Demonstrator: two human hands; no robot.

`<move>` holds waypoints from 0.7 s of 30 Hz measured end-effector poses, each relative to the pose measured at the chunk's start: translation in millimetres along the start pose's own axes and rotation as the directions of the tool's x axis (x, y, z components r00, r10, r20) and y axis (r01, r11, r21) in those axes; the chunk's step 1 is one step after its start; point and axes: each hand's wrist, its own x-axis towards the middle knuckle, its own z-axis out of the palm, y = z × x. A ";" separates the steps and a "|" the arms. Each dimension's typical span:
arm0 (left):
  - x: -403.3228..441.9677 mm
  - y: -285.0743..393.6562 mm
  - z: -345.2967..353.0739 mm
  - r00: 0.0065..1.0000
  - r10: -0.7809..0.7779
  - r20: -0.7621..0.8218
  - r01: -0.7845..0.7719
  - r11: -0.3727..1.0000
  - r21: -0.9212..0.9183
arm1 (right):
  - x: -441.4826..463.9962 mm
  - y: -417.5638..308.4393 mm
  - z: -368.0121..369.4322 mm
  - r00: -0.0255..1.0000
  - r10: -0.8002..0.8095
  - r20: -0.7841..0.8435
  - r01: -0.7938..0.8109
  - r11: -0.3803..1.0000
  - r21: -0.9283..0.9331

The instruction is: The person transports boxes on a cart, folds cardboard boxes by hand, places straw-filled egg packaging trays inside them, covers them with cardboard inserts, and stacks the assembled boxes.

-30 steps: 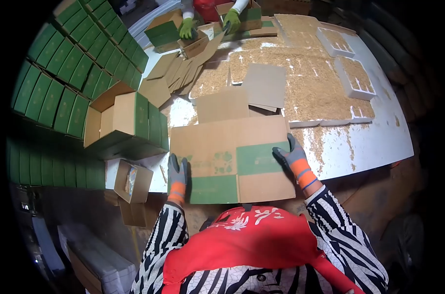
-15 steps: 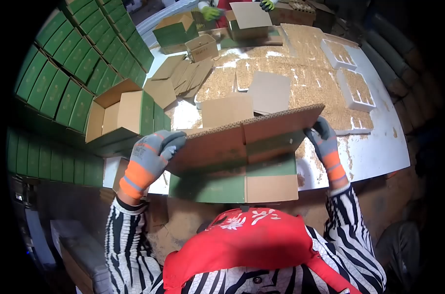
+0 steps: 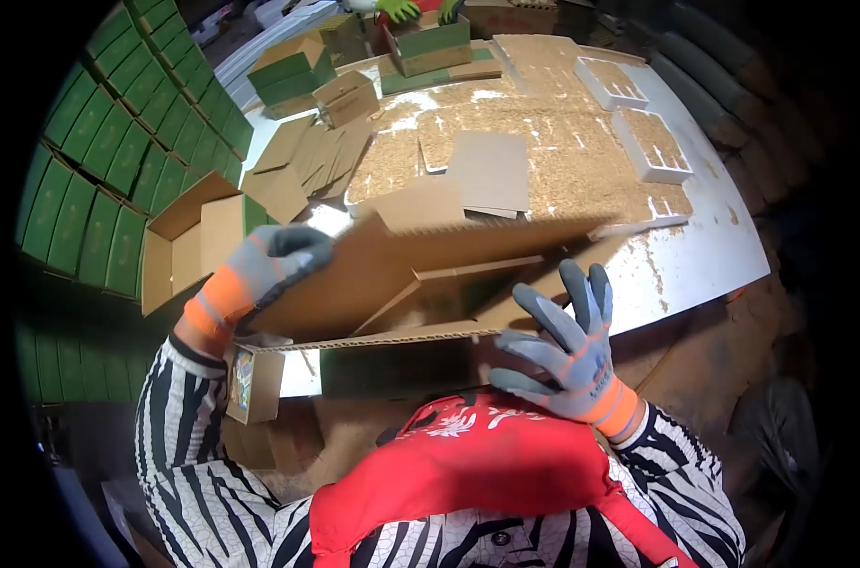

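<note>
A large cardboard box (image 3: 340, 289), green outside and brown inside, stands opened out in front of me at the table's near edge, with folded flaps inside it. My left hand (image 3: 276, 267), in a grey and orange work glove, is closed on the box's left edge. My right hand (image 3: 562, 350), gloved the same way, is open with its fingers spread at the near right corner of the box. Its fingertips lie over the box's edge; whether they press on it I cannot tell.
Green boxes (image 3: 98, 142) are stacked high at left, beside an open box (image 3: 179, 251). Flattened cardboard pieces (image 3: 307, 156) and a grey-brown sheet (image 3: 489, 170) lie on the white table (image 3: 723, 241), with white trays (image 3: 652, 147) of brown bits. Across it, a co-worker's green-gloved hand (image 3: 398, 9) is by another box.
The box has opened from a folded panel into a hollow shape. My right hand has let go of its far right corner and come nearer, fingers spread. The co-worker's box has shifted.
</note>
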 end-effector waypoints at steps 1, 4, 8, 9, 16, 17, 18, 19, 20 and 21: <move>0.9 -9.1 1.3 0.979 0.022 -0.204 -0.041 0.995 -0.088 | -2.0 0.4 -3.2 0.999 0.042 0.003 -0.042 0.997 0.070; -21.8 -0.5 -19.1 0.906 0.062 -0.419 -0.069 0.998 0.000 | -11.9 20.6 -5.1 0.989 0.064 -0.136 -0.007 0.924 0.382; -28.2 -35.7 16.4 0.798 0.262 -0.542 -0.274 0.960 0.061 | 1.6 6.8 -22.6 0.989 0.090 -0.116 -0.015 0.848 0.530; -25.3 -44.7 33.6 0.835 0.227 -0.500 -0.213 0.973 0.087 | 12.3 4.9 -20.0 1.000 -0.012 -0.018 0.020 0.821 0.570; 14.5 -67.4 42.3 0.881 -0.036 0.471 0.272 0.854 -0.444 | 56.1 5.9 52.9 0.799 0.002 0.602 -0.562 0.361 0.744; 11.9 -78.7 29.9 0.895 0.062 0.442 0.267 0.718 -0.643 | 48.9 10.1 68.4 0.814 0.201 0.545 -0.548 0.579 0.604; 0.8 -85.1 25.7 0.922 0.131 0.363 0.172 0.703 -0.690 | 35.8 4.1 76.6 0.923 0.213 0.321 -0.353 0.802 0.482; -9.3 -88.2 35.9 0.968 0.118 0.221 0.039 0.799 -0.599 | 32.8 -2.0 78.0 0.967 0.096 0.235 -0.184 0.902 0.389; -19.8 -90.0 53.8 0.990 0.120 0.079 -0.068 0.875 -0.479 | 32.2 -7.0 78.4 0.985 -0.028 0.169 -0.020 0.960 0.278; -26.6 -86.8 74.0 0.957 0.240 -0.162 -0.271 0.941 -0.204 | 51.6 -9.9 63.6 0.962 -0.215 0.170 0.214 0.977 0.026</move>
